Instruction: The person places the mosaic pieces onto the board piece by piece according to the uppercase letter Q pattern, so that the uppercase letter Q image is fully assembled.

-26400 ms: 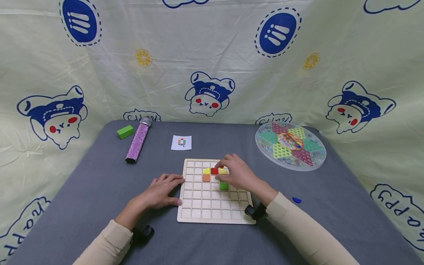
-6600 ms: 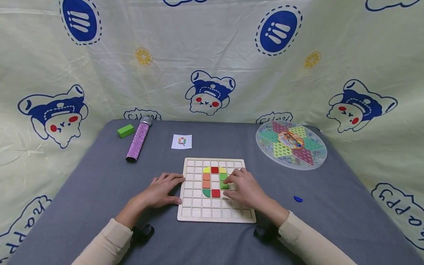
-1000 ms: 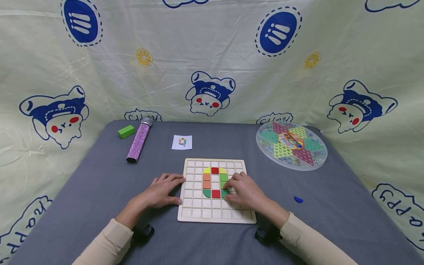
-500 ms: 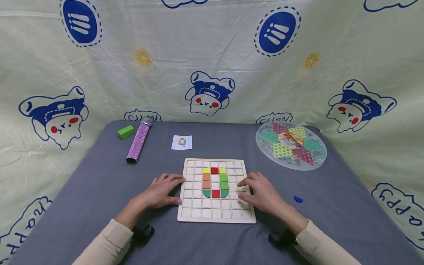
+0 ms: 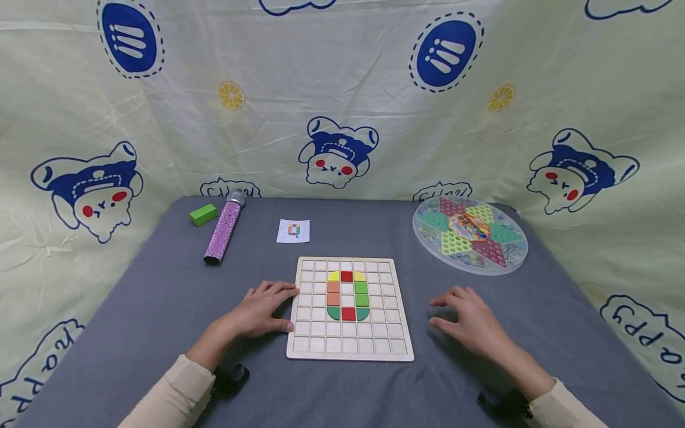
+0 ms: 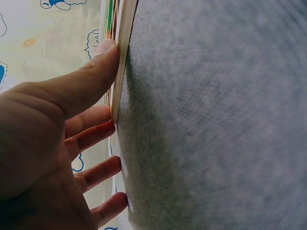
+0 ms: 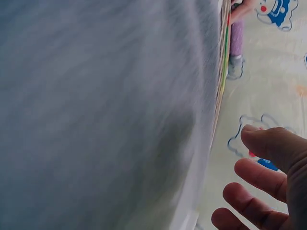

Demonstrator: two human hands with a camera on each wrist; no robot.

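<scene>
A pale wooden grid board [image 5: 321,345] lies at the middle of the table in the head view. Set in its cells is an upright ring of coloured tiles: red tiles [image 5: 348,313] at top and bottom, yellow corner tiles [image 5: 333,276] above, orange squares [image 5: 333,288] on the left, green squares [image 5: 361,288] on the right, dark green rounded corners [image 5: 363,312] below. My left hand [image 5: 262,310] rests against the board's left edge, thumb and fingertips touching it. To the right of the board, my right hand [image 5: 472,322] hovers above the cloth, fingers apart, holding nothing.
Behind the board lies a small white card [image 5: 283,224] with a coloured tile pattern. A purple glittery microphone [image 5: 223,232] and a green block [image 5: 204,214] are at the back left. A round Chinese checkers board [image 5: 471,235] lies at the back right.
My right hand has left the lower right corner tile and moved right, off the board. It now covers the spot where the small blue piece lay. My left hand stays put.
</scene>
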